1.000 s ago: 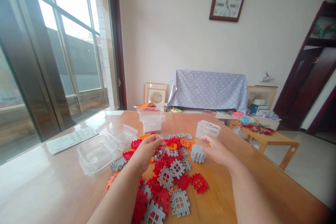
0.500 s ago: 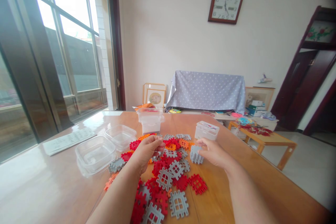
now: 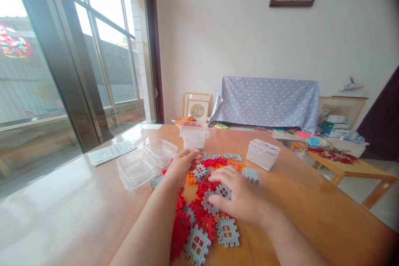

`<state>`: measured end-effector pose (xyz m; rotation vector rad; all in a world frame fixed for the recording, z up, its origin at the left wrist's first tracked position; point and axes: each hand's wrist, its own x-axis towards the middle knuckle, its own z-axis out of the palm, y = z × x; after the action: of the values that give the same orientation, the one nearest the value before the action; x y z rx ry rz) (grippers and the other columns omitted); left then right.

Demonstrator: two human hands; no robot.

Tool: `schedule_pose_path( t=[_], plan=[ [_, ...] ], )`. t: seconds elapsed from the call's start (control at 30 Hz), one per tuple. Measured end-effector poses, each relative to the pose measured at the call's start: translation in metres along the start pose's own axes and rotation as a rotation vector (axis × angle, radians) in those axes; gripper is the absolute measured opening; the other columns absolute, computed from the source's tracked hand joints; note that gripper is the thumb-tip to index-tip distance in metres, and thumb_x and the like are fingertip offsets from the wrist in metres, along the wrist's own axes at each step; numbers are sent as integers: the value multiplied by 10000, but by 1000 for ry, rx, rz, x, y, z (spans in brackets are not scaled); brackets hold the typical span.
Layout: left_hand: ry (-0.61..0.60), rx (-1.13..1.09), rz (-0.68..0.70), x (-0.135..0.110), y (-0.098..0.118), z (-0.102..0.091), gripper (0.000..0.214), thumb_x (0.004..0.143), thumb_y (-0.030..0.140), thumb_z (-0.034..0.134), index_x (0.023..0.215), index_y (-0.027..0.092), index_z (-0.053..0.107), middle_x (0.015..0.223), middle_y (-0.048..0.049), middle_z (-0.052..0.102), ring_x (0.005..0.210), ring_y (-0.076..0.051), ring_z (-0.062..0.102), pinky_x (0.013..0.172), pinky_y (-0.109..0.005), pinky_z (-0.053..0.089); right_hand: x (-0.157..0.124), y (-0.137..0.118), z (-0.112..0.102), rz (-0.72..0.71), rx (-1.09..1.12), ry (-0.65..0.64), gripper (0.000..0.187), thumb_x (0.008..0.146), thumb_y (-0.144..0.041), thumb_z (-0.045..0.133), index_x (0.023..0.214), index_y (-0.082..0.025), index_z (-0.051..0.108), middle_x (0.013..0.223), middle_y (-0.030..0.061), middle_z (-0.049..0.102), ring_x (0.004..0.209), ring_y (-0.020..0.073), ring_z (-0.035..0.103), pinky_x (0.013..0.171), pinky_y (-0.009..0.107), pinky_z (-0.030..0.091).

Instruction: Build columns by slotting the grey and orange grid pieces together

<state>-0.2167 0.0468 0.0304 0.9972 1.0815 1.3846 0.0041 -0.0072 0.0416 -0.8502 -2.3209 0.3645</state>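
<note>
A pile of flat plastic building pieces with notched edges, in red, grey and orange, lies across the middle of the table. My left hand (image 3: 184,166) is over the pile's far left side, its fingertips pinched together. What they hold, if anything, I cannot make out. My right hand (image 3: 238,193) hovers over the pile with thumb and fingers spread, nearest a grey window piece (image 3: 208,203). Beyond this hand stands a stack of grey pieces (image 3: 250,176). Closer to me lie another grey window piece (image 3: 227,232) and several red pieces (image 3: 181,228).
Two clear plastic tubs (image 3: 137,169) sit at the left beside white printed sheets (image 3: 112,152). Stacked clear containers (image 3: 193,135) stand at the back, a lidded white box (image 3: 263,154) at the right. A small wooden table (image 3: 343,166) is off to the right.
My right hand has left the grey stack, moving left and toward me over the pile, its fingers now spread. My left hand stays pinched. The view has swung left and down.
</note>
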Motion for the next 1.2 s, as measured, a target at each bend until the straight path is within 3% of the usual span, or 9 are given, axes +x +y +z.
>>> schedule_pose_path(
  t=[0.1,0.23,0.37,0.57,0.77,1.0,1.2],
  plan=[
    [35,-3,-9,4,-4,-3,351,763,453,780,926,179,632,885,-66,740,684,-119,650,634,-236,432,-8,-31,27,-168,41,-250,636,735,-515,806,1314,-312,640,1398,58,618,1321,312,499,1130,481,373],
    [70,-11,-20,7,-6,-5,346,755,445,784,919,177,639,880,-66,743,672,-117,649,616,-235,431,-15,-40,49,-216,3,-395,740,760,-567,779,1415,-301,563,1521,106,512,1437,357,390,1212,553,223],
    [73,-34,-14,7,-6,-6,360,731,444,801,909,177,639,866,-64,735,680,-122,649,610,-236,432,-10,-33,55,-159,-56,-300,664,760,-488,801,1364,-296,601,1444,83,583,1399,329,428,1215,514,227],
    [74,-36,-3,2,-4,-3,372,711,457,807,879,171,637,864,-75,728,698,-140,659,614,-251,439,4,-17,59,-66,-134,-118,452,839,-238,718,1280,-299,642,1248,48,684,1174,271,557,1037,436,413],
    [70,-29,33,0,-5,-3,367,706,464,807,859,173,642,858,-70,724,690,-132,649,625,-252,444,13,-2,64,8,-188,53,340,890,-220,656,1227,-264,668,1176,82,708,1131,288,567,1023,471,411],
    [87,31,19,1,-5,-1,349,730,468,782,854,176,638,870,-78,733,693,-132,645,609,-244,426,7,-10,70,-39,-177,-103,536,809,-335,762,1322,-296,613,1281,68,672,1241,307,506,1086,498,348],
    [93,44,32,5,-7,-2,359,735,473,776,886,173,651,861,-75,737,694,-132,645,619,-241,426,13,-6,79,-49,-162,-74,185,923,-195,591,1055,-259,703,994,42,719,1010,244,598,975,424,409]
  ],
)
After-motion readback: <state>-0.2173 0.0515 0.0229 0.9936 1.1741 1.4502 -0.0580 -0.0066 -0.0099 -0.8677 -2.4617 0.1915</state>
